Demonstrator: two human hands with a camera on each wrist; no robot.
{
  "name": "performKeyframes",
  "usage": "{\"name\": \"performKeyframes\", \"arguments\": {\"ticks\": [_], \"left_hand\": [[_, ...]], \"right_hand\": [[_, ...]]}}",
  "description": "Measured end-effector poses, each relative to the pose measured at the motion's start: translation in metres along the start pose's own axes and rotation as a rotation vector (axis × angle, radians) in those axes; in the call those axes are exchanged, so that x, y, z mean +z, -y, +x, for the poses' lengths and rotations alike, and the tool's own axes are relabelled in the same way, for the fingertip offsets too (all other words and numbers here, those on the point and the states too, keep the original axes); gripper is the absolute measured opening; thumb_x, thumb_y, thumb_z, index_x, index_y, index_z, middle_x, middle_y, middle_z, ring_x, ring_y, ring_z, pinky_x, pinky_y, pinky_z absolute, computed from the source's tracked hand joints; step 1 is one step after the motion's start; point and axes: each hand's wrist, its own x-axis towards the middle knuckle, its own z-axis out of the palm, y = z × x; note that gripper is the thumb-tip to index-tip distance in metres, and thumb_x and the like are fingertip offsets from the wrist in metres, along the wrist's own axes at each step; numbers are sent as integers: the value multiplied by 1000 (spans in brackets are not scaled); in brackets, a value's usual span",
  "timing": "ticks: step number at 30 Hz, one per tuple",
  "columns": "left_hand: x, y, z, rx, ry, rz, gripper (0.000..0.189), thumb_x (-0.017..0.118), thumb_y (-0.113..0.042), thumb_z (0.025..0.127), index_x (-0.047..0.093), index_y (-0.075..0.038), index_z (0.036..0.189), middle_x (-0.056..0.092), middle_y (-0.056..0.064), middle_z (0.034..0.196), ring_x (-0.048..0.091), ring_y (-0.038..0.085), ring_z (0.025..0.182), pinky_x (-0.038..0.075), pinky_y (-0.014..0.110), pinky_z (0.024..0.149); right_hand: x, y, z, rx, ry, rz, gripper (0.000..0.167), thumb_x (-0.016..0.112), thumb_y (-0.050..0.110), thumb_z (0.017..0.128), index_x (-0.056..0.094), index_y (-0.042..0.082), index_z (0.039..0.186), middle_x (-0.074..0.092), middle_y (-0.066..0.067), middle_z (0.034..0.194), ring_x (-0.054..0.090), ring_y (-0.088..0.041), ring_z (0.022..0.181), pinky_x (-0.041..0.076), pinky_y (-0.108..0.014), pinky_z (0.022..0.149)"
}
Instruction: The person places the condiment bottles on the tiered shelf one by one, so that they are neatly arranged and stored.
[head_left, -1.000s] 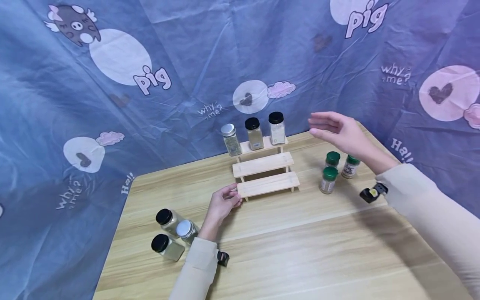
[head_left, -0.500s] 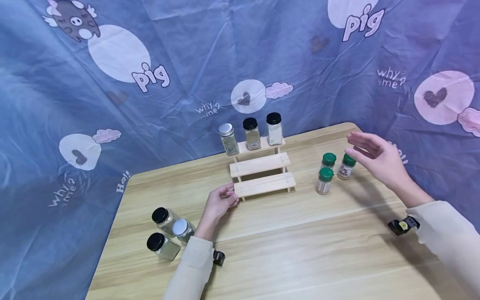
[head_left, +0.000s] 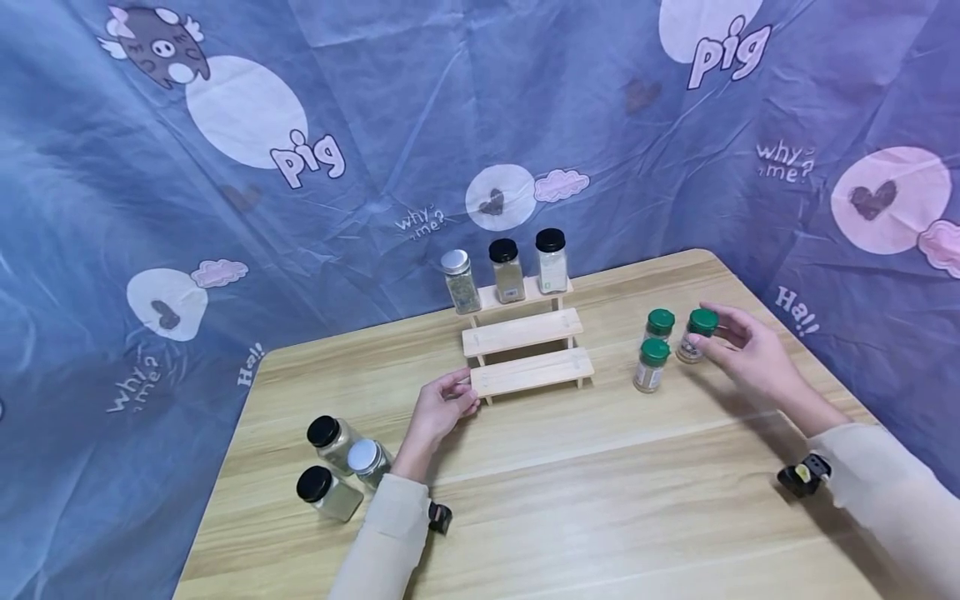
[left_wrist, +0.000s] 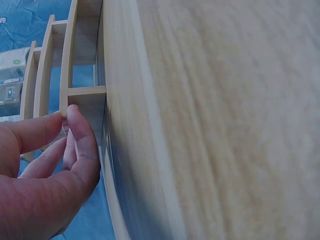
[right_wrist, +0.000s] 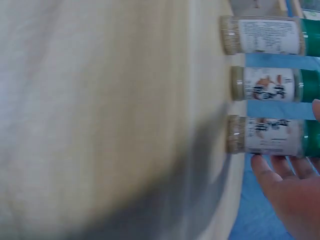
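Note:
A small three-step wooden rack (head_left: 525, 373) stands on the table. My left hand (head_left: 438, 410) pinches the left end of its lowest step between thumb and fingers, as the left wrist view (left_wrist: 55, 165) also shows. On the top step stand a silver-capped jar (head_left: 461, 283) and two black-capped spice jars (head_left: 507, 273). To the right, my right hand (head_left: 750, 354) has its thumb and fingers around a green-capped spice jar (right_wrist: 272, 136), which stands upright on the table. Two more green-capped jars (head_left: 651, 367) stand just left of it.
At the left, near my left forearm, are two black-capped jars (head_left: 332, 493) and a silver-capped jar (head_left: 369, 462). Blue printed cloth (head_left: 375, 125) hangs behind the wooden table (head_left: 600, 500) and along its sides.
My right hand has moved away from beside the rack's top step, first rightward, then down to the rightmost green-capped spice jar. The left hand keeps its hold on the rack.

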Motion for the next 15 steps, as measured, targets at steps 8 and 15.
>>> {"name": "performKeyframes", "arguments": {"ticks": [8, 15], "left_hand": [[1, 0, 0, -2, -2, -9, 48, 68, 9, 95, 62, 0, 143, 69, 12, 103, 72, 12, 82, 68, 22, 80], [0, -1, 0, -3, -1, 0, 49, 68, 8, 95, 62, -1, 143, 71, 16, 108, 73, 15, 84, 69, 26, 84]], "right_hand": [[4, -19, -1, -18, 18, -4, 42, 73, 5, 98, 56, -4, 135, 61, 39, 105, 58, 24, 97, 48, 6, 88], [3, -16, 0, -18, 6, -29, 48, 71, 10, 100, 54, -7, 141, 59, 42, 105, 58, 24, 96, 49, 6, 86]]}}
